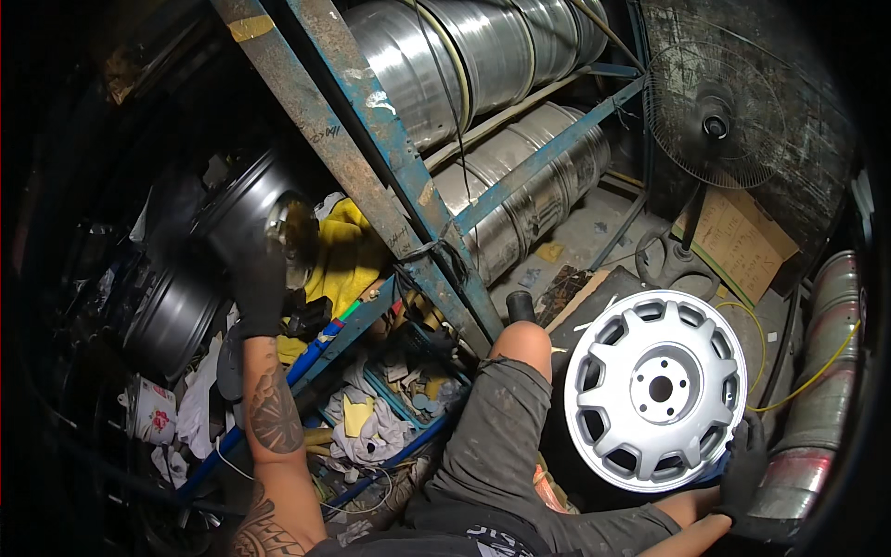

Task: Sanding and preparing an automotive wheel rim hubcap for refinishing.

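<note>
- Silver alloy wheel (656, 390) is standing on edge at about four o'clock, its spoked face turned up toward me, leaning by my bent knee (522, 343).
- My right hand (742, 469), in a black glove, is wrapping around the wheel's lower right rim, gripping it so it is not rolling or tipping over.
- My left hand (260, 283), also gloved in black, is reaching up toward ten o'clock and pressing against a dark rim (246, 209) stacked among others; I cannot tell whether the fingers are closing on it.
- Blue metal rack (390, 158) is running diagonally from twelve o'clock, carrying rows of bare steel rims (464, 56) lying side by side.
- Rags, including a yellow cloth (348, 246), are lying piled under the rack near the centre.
- Standing fan (715, 116) is sitting at two o'clock.
</note>
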`<state>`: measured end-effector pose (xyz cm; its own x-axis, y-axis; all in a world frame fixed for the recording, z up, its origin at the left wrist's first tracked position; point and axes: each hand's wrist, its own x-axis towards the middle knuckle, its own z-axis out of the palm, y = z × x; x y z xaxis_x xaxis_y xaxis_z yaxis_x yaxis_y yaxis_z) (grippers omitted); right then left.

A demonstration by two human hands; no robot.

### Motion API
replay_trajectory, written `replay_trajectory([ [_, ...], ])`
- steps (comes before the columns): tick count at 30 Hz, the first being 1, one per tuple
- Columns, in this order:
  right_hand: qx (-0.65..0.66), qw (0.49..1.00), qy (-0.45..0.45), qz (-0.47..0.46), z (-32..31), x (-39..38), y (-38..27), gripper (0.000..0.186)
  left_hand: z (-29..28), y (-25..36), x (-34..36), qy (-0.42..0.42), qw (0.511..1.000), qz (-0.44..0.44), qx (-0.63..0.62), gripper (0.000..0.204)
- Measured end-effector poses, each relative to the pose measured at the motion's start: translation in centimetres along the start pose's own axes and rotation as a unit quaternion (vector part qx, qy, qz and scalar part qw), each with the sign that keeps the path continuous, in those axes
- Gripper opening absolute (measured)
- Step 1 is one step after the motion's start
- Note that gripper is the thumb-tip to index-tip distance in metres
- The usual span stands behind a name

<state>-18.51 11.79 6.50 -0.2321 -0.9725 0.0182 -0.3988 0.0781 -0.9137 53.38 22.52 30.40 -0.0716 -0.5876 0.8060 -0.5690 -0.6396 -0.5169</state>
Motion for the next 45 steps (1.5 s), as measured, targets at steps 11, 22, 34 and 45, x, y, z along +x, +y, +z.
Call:
replay_trajectory([
  [11, 0.127, 0.98, -0.153, -0.009, 7.5, -3.2, -4.5, 0.036, -18.0, 4.6, 0.6, 0.188, 0.903, -0.239, -0.305, 0.035],
  [22, 0.672, 0.611, -0.345, 0.236, 18.3, -6.1, -10.2, 0.086, -17.5, 21.7, -2.4, -0.23, 0.645, 0.371, -0.627, 0.029],
  [34, 0.633, 0.701, -0.279, 0.171, 15.7, -5.7, -7.7, 0.073, -16.0, 31.9, -8.0, -0.355, 0.364, -0.049, -0.86, 0.048],
  [45, 0.575, 0.765, -0.217, 0.194, 16.8, -5.3, -5.4, 0.068, -18.3, 32.8, -8.8, -0.343, 0.339, -0.103, -0.87, 0.046],
])
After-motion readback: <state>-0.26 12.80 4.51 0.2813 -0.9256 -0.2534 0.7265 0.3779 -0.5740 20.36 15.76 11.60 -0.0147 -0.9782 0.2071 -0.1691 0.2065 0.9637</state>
